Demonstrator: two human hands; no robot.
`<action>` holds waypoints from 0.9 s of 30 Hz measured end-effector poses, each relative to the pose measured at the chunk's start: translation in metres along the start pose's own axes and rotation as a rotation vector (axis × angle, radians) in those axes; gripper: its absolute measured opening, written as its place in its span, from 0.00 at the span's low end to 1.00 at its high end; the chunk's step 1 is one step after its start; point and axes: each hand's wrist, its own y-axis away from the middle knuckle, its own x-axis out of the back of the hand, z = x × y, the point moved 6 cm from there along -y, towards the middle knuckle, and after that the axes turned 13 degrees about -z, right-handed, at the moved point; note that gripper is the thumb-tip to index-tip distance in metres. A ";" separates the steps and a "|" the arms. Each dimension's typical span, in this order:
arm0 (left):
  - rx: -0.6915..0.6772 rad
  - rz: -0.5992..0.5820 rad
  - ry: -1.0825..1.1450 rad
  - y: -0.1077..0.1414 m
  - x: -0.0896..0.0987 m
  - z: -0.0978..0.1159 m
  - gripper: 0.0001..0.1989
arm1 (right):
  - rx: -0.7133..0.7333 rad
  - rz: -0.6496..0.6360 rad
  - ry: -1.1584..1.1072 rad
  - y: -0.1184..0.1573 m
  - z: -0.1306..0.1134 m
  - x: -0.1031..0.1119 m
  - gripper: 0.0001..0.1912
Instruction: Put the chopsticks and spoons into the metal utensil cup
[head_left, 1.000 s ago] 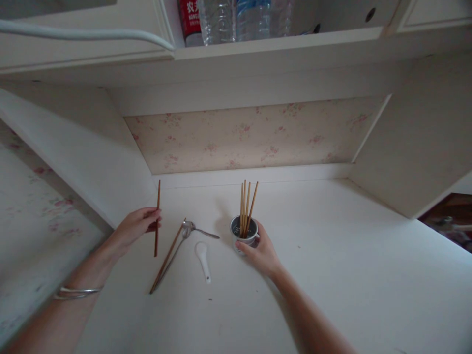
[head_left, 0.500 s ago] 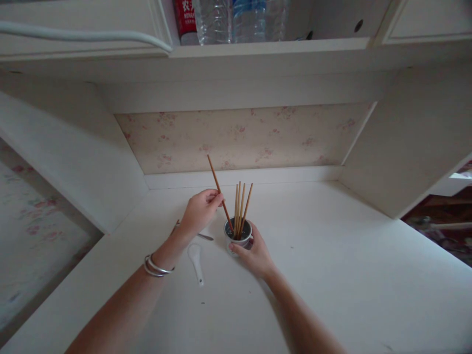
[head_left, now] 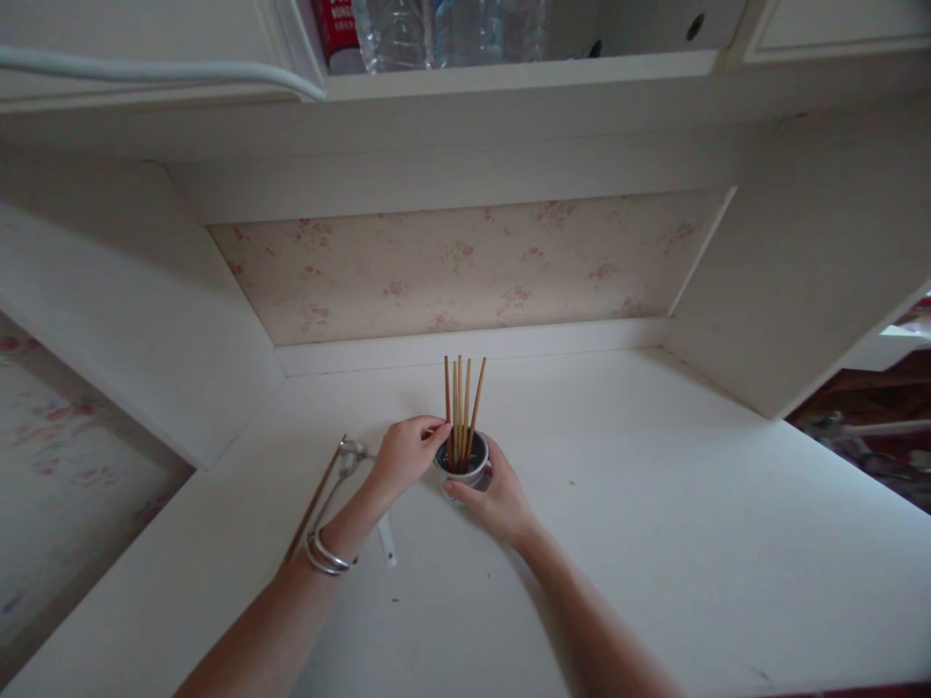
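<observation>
A small white cup (head_left: 465,472) stands on the white desk (head_left: 655,504) with several wooden chopsticks (head_left: 466,399) upright in it. My right hand (head_left: 496,498) grips the cup from the near side. My left hand (head_left: 409,451), with bangles on its wrist, pinches the leftmost chopstick (head_left: 446,390) low down at the cup's rim. Left of that hand, a single chopstick (head_left: 314,502) and a metal spoon (head_left: 350,456) lie on the desk. Under my left wrist only the handle of a white ceramic spoon (head_left: 388,544) shows.
A shelf above holds clear water bottles (head_left: 436,27) and a red-labelled bottle (head_left: 333,21). A white cable (head_left: 145,73) runs along the upper left. White side panels (head_left: 800,271) and a floral back wall (head_left: 465,267) enclose the desk niche.
My left hand carried one chopstick from the left side over to the cup and lowered it in among the others. My right hand stayed on the cup. The view shifted slightly.
</observation>
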 end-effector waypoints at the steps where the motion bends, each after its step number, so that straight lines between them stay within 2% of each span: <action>1: 0.003 0.008 0.010 0.000 0.000 -0.001 0.17 | 0.002 0.001 -0.003 0.000 0.000 0.000 0.38; 6: 0.021 0.037 0.092 0.011 -0.008 -0.002 0.18 | 0.010 0.014 -0.016 0.001 -0.002 0.000 0.37; 9: 0.047 0.069 0.221 0.026 -0.022 -0.005 0.22 | 0.009 0.008 -0.026 0.001 -0.002 0.000 0.37; 11: 0.051 0.057 0.338 0.034 -0.036 -0.008 0.28 | 0.017 0.008 -0.035 0.001 -0.002 -0.001 0.35; 15: -0.018 0.006 0.602 0.038 -0.058 -0.008 0.47 | 0.081 -0.017 -0.063 0.000 -0.006 -0.002 0.33; 18: -0.097 -0.013 0.712 0.034 -0.063 -0.004 0.42 | 0.105 -0.053 -0.088 0.000 -0.009 -0.004 0.34; 20: -0.114 0.023 0.692 0.033 -0.061 -0.003 0.36 | 0.093 -0.081 -0.080 0.000 -0.010 -0.005 0.34; 24: -0.102 0.105 0.593 0.038 -0.056 -0.002 0.35 | 0.069 -0.158 -0.048 0.005 -0.009 -0.005 0.41; 26: -0.095 0.122 0.585 0.039 -0.055 -0.002 0.35 | 0.085 -0.120 -0.039 0.010 -0.010 -0.001 0.47; 27: -0.088 0.130 0.595 0.039 -0.055 -0.002 0.35 | 0.110 -0.062 -0.038 0.013 -0.012 0.003 0.48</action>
